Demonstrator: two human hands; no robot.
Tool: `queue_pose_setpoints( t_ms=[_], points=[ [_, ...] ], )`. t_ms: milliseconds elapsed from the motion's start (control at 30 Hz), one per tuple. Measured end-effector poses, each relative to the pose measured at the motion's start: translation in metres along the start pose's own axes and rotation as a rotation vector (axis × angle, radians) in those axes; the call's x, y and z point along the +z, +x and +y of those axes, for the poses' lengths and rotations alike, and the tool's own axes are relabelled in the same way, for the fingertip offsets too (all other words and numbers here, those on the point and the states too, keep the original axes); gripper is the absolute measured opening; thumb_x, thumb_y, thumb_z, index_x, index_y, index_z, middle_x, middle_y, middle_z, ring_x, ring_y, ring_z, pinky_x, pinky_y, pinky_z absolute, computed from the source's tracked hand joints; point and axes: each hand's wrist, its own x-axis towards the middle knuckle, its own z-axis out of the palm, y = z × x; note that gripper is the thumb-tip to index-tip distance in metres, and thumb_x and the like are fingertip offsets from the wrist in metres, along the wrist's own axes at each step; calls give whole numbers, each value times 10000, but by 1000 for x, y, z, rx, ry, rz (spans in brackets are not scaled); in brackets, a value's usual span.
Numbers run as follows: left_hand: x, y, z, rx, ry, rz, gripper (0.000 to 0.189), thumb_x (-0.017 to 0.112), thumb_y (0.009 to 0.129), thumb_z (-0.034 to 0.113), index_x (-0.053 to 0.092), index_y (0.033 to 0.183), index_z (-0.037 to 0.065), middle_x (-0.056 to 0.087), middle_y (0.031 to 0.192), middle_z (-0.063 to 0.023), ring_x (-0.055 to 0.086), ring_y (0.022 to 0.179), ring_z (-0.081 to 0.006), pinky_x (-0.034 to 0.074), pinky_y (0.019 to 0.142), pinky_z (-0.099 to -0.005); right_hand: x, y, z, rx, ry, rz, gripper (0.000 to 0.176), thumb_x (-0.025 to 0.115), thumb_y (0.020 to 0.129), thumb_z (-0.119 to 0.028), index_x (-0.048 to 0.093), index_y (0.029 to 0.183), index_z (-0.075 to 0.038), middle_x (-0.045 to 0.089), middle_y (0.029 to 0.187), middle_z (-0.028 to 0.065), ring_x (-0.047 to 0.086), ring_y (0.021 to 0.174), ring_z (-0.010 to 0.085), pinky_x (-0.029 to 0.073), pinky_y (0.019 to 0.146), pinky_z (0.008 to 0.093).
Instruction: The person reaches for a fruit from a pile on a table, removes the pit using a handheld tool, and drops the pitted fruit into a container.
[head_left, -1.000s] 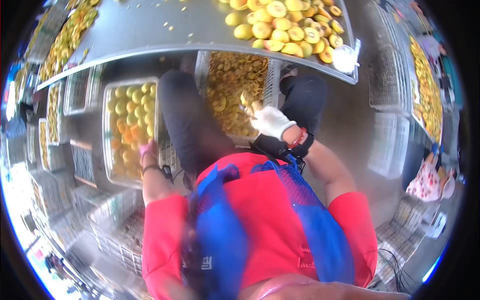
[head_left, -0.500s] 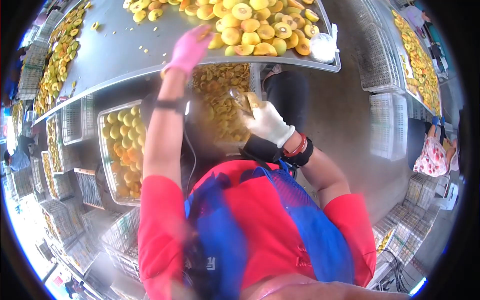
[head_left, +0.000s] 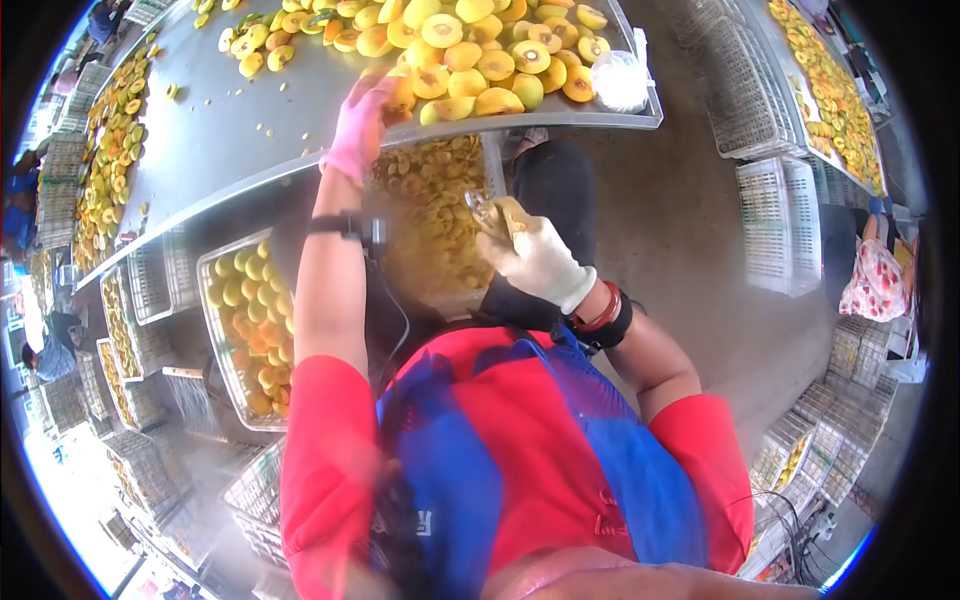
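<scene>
My left hand, in a pink glove, is at the near edge of the metal table. Its fingers curl around a yellow peach half beside a heap of halved peaches. My right hand, in a white glove, is closed around a small metal-tipped tool, held above a crate of peach scraps. The tool's handle is mostly hidden in the glove, so its exact kind cannot be made out.
A white crate of whole peaches stands below the table at left. A round clear object sits at the table's right corner. Stacked white crates stand across the aisle, near another fruit-covered table. More fruit lines the left side.
The view has shifted, so the table and fruit appear further left. My left hand has drawn slightly back and its fingers now curl on a peach half. My right hand keeps its tool.
</scene>
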Motion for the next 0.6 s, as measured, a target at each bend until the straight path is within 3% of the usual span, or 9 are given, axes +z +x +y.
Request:
queue_pose_setpoints(
  t_ms=[33, 133, 233, 367, 467, 533, 600],
  points=[
    [-3, -20, 6, -1, -227, -59, 584, 528, 987, 490, 508, 1367, 48, 658, 1181, -133, 665, 938, -201, 536, 721, -271, -1, 3, -8, 22, 46, 5, 270, 673, 877, -125, 504, 1063, -26, 634, 721, 175, 639, 647, 398, 495, 578, 440],
    [10, -72, 29, -15, -418, -121, 680, 375, 994, 626, 519, 1347, 62, 663, 1153, -140, 660, 880, -194, 513, 667, -246, 3, 16, -15, -44, 36, -7, 285, 673, 880, -127, 503, 1085, -27, 635, 719, 173, 639, 643, 395, 495, 575, 440],
    [22, -110, 47, -40, -396, -108, 739, 325, 981, 674, 520, 1331, 53, 664, 1138, -145, 653, 866, -185, 498, 629, -245, 9, 24, -27, -84, 21, -21, 274, 673, 878, -122, 497, 1064, -24, 631, 711, 172, 634, 636, 401, 491, 563, 445],
    [46, -142, 62, 1, -264, 69, 794, 292, 971, 703, 515, 1315, 24, 687, 1041, -140, 652, 790, -177, 487, 605, -246, 11, 32, -44, -128, 18, -15, 255, 674, 876, -119, 483, 1019, -31, 624, 699, 164, 633, 629, 400, 487, 551, 454],
    [47, -148, 41, 226, 108, 176, 798, 292, 973, 703, 518, 1303, 12, 697, 1005, -129, 666, 816, -184, 498, 647, -246, 13, 36, -53, -179, 2, 31, 252, 673, 872, -114, 477, 1007, -32, 621, 690, 156, 634, 624, 396, 489, 549, 455],
    [70, -165, 68, 73, -237, 187, 782, 315, 979, 688, 523, 1278, -3, 696, 1040, -138, 673, 880, -202, 526, 749, -282, 15, 36, -56, -203, -31, 66, 249, 670, 867, -103, 472, 999, -30, 621, 688, 152, 632, 621, 395, 494, 552, 454],
    [71, -164, 54, 246, -117, 183, 768, 332, 984, 674, 523, 1261, -16, 686, 1078, -150, 667, 915, -216, 527, 815, -310, 16, 36, -55, -201, -63, 85, 245, 666, 862, -93, 472, 996, -26, 623, 691, 150, 633, 624, 394, 499, 557, 452]
  ],
)
